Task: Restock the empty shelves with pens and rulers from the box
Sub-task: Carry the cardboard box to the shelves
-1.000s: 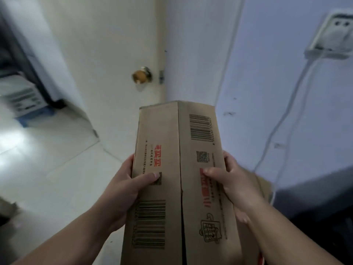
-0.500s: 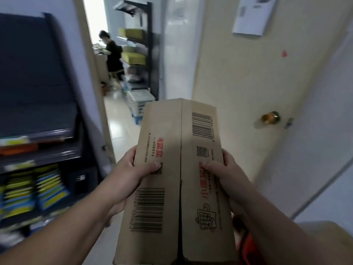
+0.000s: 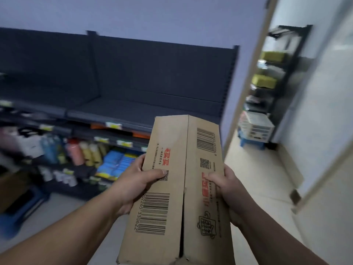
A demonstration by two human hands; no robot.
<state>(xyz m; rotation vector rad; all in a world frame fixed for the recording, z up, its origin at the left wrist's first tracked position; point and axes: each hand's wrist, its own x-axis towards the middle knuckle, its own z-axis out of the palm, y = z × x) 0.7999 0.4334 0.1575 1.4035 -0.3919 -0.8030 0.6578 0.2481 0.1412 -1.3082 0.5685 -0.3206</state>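
Observation:
A long brown cardboard box (image 3: 177, 190) with barcodes and red print, its top flaps closed, is held out in front of me. My left hand (image 3: 135, 185) grips its left side, thumb on top. On the right side, my right hand (image 3: 224, 188) grips it the same way. Ahead and to the left stands a dark shelf unit (image 3: 118, 88); its upper shelves are bare. The pens and rulers are hidden inside the box.
Lower shelves hold bottles (image 3: 84, 152), blue and yellow packs (image 3: 116, 163) and price tags. An open doorway (image 3: 256, 96) on the right leads to a tiled corridor with another rack (image 3: 282, 73) and a white basket (image 3: 256, 125). A blue stool (image 3: 21, 213) stands at lower left.
The view has swung left, from the door and wall to the dark shelf unit. Both hands keep the same grip on the box.

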